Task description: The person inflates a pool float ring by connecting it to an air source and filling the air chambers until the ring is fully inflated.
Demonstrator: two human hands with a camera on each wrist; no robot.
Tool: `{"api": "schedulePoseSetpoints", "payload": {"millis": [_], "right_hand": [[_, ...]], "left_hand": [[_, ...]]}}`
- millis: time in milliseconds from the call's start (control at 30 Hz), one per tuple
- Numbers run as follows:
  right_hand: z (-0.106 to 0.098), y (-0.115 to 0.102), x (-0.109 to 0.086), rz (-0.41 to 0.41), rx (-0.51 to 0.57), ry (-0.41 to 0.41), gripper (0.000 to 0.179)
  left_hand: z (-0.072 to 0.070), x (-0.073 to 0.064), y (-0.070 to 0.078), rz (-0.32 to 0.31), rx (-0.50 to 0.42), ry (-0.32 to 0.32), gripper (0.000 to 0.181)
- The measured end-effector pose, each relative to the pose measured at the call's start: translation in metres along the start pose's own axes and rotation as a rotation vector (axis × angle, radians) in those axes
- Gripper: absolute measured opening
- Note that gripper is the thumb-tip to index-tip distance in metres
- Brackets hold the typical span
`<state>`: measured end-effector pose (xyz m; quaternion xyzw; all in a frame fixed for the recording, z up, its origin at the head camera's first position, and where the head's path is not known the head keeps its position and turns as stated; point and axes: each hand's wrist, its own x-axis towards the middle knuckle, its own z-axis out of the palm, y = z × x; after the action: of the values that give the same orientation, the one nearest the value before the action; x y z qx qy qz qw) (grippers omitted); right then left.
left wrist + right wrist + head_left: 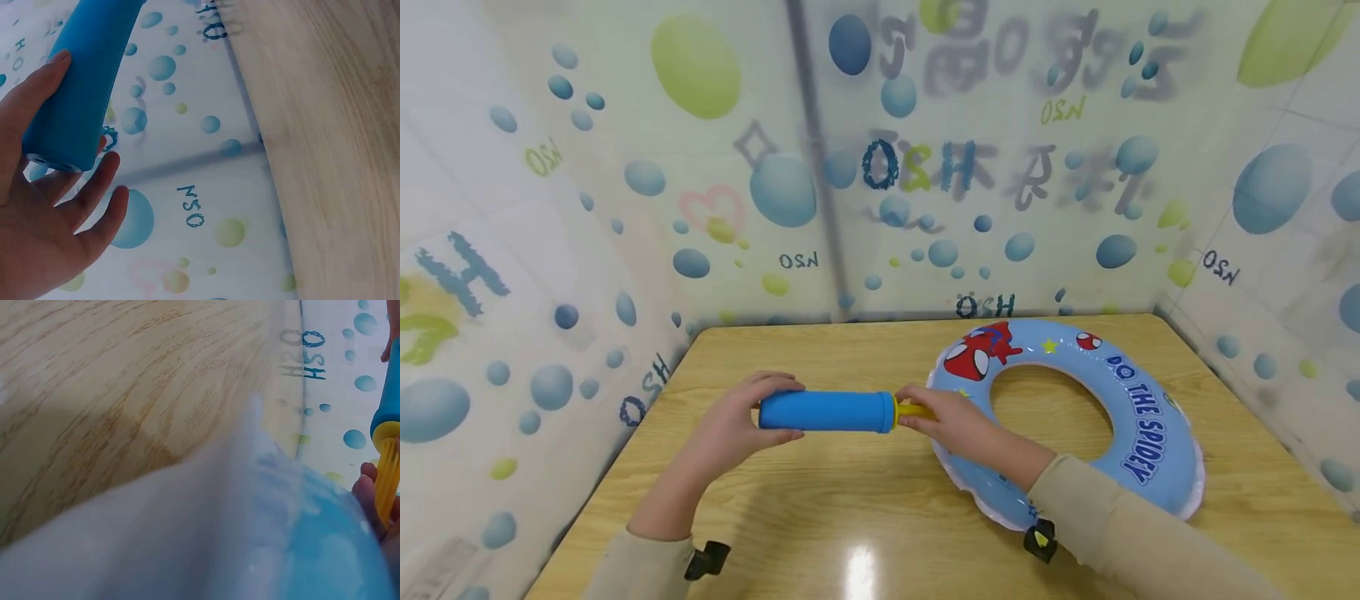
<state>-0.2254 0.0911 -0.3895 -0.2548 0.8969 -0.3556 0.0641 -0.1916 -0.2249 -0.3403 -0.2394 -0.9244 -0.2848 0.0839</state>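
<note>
A blue hand pump (827, 412) is held level above the table, between both hands. My left hand (741, 417) grips the closed end of its barrel, thumb on one side and fingers on the other; the left wrist view shows the thumb along the blue barrel (87, 87) and the lower fingers loosely bent. With my right hand (951, 421) I pinch the yellow ribbed part (387, 481) that sticks out of the pump's other end. Right beneath that forearm lies a light-blue inflated swim ring (1150, 417) with cartoon prints, partly covered by the sleeve.
The wooden table (820, 517) carries the pump's shadow and the swim ring on its right half. A bubble-patterned curtain (895, 250) stands behind and on both sides. Up close, the ring's pale seam (206, 506) blocks much of the right wrist view.
</note>
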Motion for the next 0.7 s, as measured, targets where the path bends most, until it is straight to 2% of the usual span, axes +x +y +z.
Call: {"api": "schedulePoseSetpoints", "payload": {"millis": [200, 300, 400, 500, 700], "right_hand": [[-0.002, -0.004, 0.001, 0.025, 0.059, 0.017, 0.032], [-0.003, -0.005, 0.001, 0.041, 0.069, 0.017, 0.032], [-0.003, -0.007, 0.001, 0.048, 0.069, 0.012, 0.033], [-0.002, -0.007, 0.002, 0.051, 0.064, 0.006, 0.034], [-0.001, -0.007, 0.003, 0.045, 0.07, -0.007, 0.033]], "left_hand": [[0.005, 0.012, 0.018, 0.192, 0.487, 0.127, 0.06], [0.009, 0.019, 0.028, 0.251, 0.631, 0.163, 0.06], [0.016, 0.025, 0.037, 0.258, 0.69, 0.132, 0.06], [0.024, 0.031, 0.043, 0.259, 0.691, 0.086, 0.059], [0.041, 0.043, 0.055, 0.234, 0.593, 0.007, 0.058]]}}
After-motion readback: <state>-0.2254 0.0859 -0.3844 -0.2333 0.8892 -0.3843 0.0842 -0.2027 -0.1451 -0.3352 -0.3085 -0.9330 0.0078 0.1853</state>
